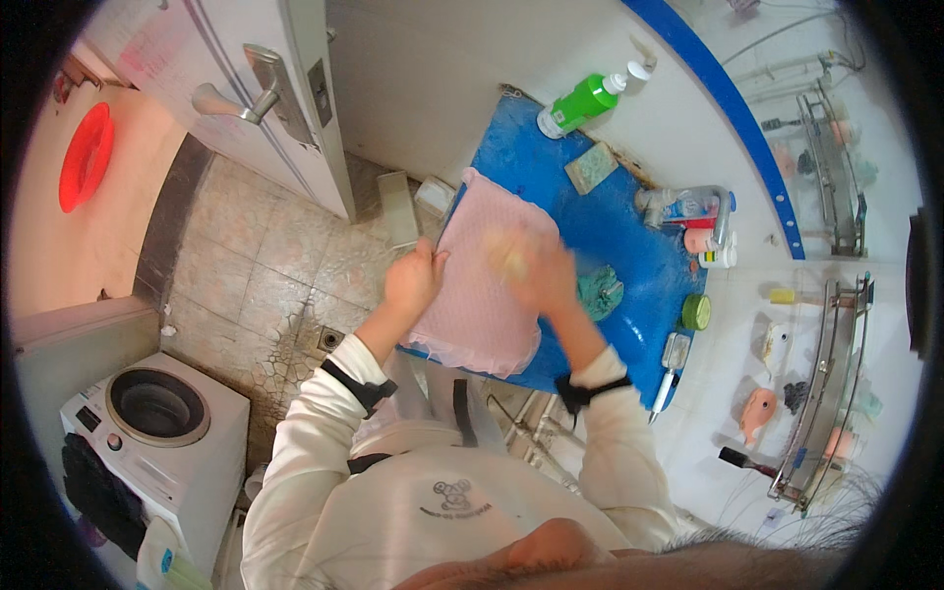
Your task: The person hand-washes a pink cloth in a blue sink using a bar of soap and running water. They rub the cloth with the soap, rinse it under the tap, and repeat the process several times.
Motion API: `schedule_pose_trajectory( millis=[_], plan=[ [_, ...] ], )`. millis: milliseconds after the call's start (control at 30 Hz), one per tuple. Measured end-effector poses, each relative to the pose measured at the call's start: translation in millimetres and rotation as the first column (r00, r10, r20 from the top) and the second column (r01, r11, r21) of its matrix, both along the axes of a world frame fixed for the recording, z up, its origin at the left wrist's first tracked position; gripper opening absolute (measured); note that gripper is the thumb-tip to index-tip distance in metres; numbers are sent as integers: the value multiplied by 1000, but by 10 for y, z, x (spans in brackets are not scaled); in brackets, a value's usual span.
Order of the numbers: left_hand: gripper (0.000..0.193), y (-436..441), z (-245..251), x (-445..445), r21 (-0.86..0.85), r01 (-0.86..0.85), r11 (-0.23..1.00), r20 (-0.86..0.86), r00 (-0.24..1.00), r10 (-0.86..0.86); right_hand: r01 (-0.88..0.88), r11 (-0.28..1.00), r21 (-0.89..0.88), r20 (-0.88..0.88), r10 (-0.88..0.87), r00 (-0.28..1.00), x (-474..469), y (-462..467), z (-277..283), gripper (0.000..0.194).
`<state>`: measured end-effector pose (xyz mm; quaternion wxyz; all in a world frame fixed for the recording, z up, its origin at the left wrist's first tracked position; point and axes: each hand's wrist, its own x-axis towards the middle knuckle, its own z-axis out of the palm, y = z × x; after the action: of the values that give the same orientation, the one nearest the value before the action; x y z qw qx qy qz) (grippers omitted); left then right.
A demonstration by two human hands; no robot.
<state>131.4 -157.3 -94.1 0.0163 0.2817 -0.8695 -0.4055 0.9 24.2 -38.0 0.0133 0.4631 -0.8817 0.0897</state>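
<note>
A pink textured cloth (472, 310) with a ruffled edge lies spread over the left part of a blue sink counter (509, 140). My left hand (413, 284) grips the cloth's left edge, fingers curled with the thumb on top. On the cloth's upper face, my right hand (547, 273) holds a pale yellow block (507, 254), which looks like a bar of soap; both are blurred by motion. Just right of that hand, a crumpled teal cloth or mesh (599, 293) sits in the basin.
A green pump bottle (582, 107) and a sponge-like block (591, 168) stand at the back. To the right are a faucet (656, 206), a green round tin (695, 311) and a white-handled brush (670, 369). A door (295, 110) and washing machine (162, 442) are left.
</note>
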Motion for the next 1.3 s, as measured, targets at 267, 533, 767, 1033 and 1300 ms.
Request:
schedule_pose_trajectory(
  millis=[267, 533, 767, 1033, 1300],
  plan=[
    [25, -34, -143, 101, 9, -115, 993, -173, 978, 115, -122, 912, -391, 3, 134, 991, -143, 122, -42, 63],
    [20, -42, -190, 504, 26, -180, 983, -207, 961, 181, -94, 995, 33, 293, 81, 953, 1030, 483, 299, 67],
    [22, -22, -235, 463, 2, -203, 979, -215, 956, 199, 201, 970, -136, -65, -212, 975, -555, 229, -32, 84],
    [24, -25, -275, 446, 7, -214, 977, -177, 961, 212, -188, 979, -80, 334, 204, 920, 850, 894, 174, 76],
    [30, -10, -138, 684, 165, -247, 955, -89, 961, 263, 84, 995, 50, 153, -91, 984, 91, 395, 106, 79]
  ],
)
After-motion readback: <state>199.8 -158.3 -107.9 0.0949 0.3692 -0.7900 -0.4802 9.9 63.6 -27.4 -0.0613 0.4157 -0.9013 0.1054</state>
